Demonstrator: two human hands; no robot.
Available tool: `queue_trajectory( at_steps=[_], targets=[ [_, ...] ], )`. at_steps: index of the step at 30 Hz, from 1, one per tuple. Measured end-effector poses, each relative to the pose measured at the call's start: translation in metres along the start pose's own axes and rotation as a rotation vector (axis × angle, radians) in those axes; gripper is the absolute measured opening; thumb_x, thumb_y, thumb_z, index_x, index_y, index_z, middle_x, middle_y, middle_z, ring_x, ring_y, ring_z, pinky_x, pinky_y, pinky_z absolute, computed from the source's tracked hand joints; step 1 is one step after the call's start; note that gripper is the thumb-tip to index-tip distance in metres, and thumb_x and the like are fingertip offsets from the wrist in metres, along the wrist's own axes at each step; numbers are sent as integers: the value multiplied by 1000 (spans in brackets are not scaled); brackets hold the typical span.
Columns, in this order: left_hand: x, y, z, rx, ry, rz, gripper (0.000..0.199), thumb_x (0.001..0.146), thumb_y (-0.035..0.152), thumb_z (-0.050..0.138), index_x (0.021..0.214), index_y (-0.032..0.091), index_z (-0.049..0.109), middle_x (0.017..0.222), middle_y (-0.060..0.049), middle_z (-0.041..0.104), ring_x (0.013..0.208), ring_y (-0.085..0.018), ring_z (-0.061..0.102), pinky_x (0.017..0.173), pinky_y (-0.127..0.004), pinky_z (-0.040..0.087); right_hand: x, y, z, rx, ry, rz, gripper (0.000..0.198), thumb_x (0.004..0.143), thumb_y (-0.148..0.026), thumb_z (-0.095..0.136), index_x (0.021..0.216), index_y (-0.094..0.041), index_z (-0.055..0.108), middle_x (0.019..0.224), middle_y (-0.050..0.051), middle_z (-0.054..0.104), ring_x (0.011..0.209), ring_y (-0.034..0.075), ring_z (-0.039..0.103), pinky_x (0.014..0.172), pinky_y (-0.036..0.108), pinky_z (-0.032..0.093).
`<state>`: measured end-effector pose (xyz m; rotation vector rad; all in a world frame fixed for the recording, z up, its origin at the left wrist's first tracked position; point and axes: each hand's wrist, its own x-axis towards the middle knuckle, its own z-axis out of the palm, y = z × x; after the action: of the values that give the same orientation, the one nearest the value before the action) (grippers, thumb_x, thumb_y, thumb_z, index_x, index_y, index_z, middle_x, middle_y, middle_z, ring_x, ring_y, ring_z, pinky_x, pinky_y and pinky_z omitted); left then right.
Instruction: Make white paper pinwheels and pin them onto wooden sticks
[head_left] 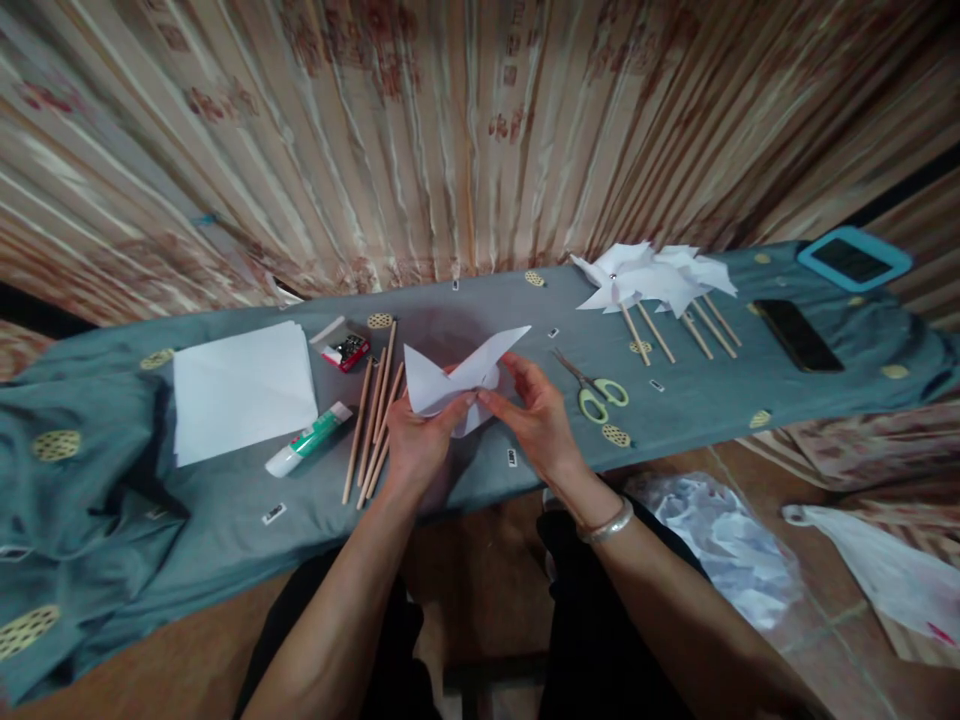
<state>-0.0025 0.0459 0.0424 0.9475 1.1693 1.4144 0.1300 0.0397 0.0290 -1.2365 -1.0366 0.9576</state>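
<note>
Between both hands, above the cloth, is a white paper pinwheel with its pointed corners standing up. My left hand pinches it from the left, thumb near its middle. My right hand grips the right side, thumb and fingers on the paper near the centre. Just left of my left hand lie several wooden sticks, a glue stick with a green label, and a small red-and-white box of metal pins. To the right of my right hand rest scissors with pale green handles.
A stack of white paper lies at the left. Several finished pinwheels on sticks lie at the back right, near a black phone and a blue-framed device. A plastic bag of paper scraps is on the floor. Curtains hang behind the grey-green cloth.
</note>
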Motion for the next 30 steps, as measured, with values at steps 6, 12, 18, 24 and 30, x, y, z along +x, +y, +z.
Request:
queue_trajectory(
  at_steps=[6,12,18,24,30],
  targets=[
    [0,6,4,-28,52,-29,33,51,24,85,80,13,77,76,-6,77,67,-20,72,65,-30,59,9,-3,-6,79,-167,70,83,60,-45,86,131,-26,46,114,8,70,109,27,65,95,43,53],
    [-1,5,0,7,69,-54,31,49,26,85,76,13,76,75,-6,77,66,-20,71,65,-30,59,11,-9,-9,110,-206,112,81,59,-38,87,129,-23,48,102,5,74,91,24,71,79,38,61],
    [0,0,-3,22,39,-36,31,51,27,85,77,13,76,75,-6,77,66,-20,72,65,-30,59,15,-12,-12,144,-267,150,71,58,-35,88,119,-25,53,95,2,75,81,21,73,73,35,62],
    [0,-5,-3,-15,16,-48,31,51,25,86,77,12,75,75,-6,77,65,-19,71,64,-28,58,15,-15,-13,153,-307,150,59,60,-31,86,111,-25,56,87,0,75,75,20,72,68,34,61],
    [0,-7,-3,30,27,-54,30,52,27,85,75,12,75,73,-6,76,63,-19,71,63,-28,58,13,-11,-10,82,-252,68,47,62,-30,83,102,-24,60,91,2,74,82,23,72,74,38,60]
  ],
)
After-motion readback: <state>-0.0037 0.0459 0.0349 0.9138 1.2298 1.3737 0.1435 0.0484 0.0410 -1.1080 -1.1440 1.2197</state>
